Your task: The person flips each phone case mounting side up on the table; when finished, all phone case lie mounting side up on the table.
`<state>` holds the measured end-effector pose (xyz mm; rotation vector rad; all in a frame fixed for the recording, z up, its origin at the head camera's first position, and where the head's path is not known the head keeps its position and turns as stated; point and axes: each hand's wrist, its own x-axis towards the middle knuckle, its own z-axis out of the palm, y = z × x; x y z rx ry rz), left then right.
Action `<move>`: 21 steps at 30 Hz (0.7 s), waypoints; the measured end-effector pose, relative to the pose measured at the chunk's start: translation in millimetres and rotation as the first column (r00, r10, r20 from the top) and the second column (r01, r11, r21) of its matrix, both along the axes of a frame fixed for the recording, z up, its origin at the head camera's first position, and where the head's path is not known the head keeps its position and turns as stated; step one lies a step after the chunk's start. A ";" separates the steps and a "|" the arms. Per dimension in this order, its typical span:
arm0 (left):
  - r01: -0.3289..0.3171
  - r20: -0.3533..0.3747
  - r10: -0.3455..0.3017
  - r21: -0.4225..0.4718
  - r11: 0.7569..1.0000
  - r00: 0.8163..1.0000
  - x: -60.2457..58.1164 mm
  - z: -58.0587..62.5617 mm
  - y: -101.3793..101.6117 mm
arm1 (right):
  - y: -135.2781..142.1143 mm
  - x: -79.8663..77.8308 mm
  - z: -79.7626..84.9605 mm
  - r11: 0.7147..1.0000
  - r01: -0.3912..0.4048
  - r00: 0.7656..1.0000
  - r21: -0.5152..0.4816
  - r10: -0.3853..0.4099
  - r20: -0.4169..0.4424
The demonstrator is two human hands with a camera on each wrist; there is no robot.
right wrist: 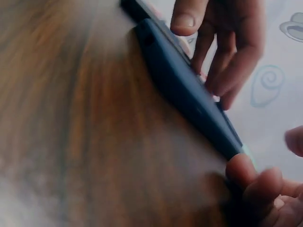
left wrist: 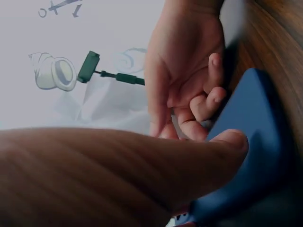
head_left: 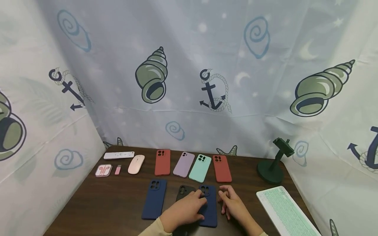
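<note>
A dark blue phone case (head_left: 210, 209) lies on the table with its camera cutouts at the far end. My left hand (head_left: 189, 206) reaches over it, thumb and fingertips at its face; in the right wrist view that hand's fingers (right wrist: 251, 42) point down along the case (right wrist: 189, 94). Partly hidden beneath the left hand is a black phone case (head_left: 182, 190). Just right of the blue case, my right hand (head_left: 234, 205) has loosely bent fingers and holds nothing. The left wrist view shows its palm (left wrist: 189, 61) beside the case (left wrist: 246, 127).
Another blue case (head_left: 154, 199) lies to the left. Behind stand out red (head_left: 162, 162), purple (head_left: 183, 164), mint (head_left: 200, 168) and second red (head_left: 222, 168) cases. A mouse (head_left: 136, 164), remote (head_left: 119, 155) and earphone box (head_left: 103, 170) lie far left; a green stand (head_left: 270, 171) and keyboard (head_left: 286, 209) right.
</note>
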<state>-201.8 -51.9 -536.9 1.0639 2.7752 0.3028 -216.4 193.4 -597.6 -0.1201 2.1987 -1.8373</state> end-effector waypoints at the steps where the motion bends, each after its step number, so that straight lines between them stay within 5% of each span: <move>1: 0.002 0.013 -0.002 0.003 1.000 1.000 -0.1 -1.6 -0.1 | 0.5 -0.1 -1.2 1.000 -0.017 1.000 0.006 0.017 -0.004; 8: -0.005 0.038 0.004 0.016 1.000 0.999 -3.0 -10.6 5.3 | 3.9 -3.3 1.0 0.999 -0.041 0.999 -0.009 0.041 0.011; 21: -0.009 0.038 0.009 0.008 1.000 0.999 -0.2 -7.8 5.3 | 7.7 -4.4 -0.2 0.995 -0.068 0.996 -0.074 0.072 0.051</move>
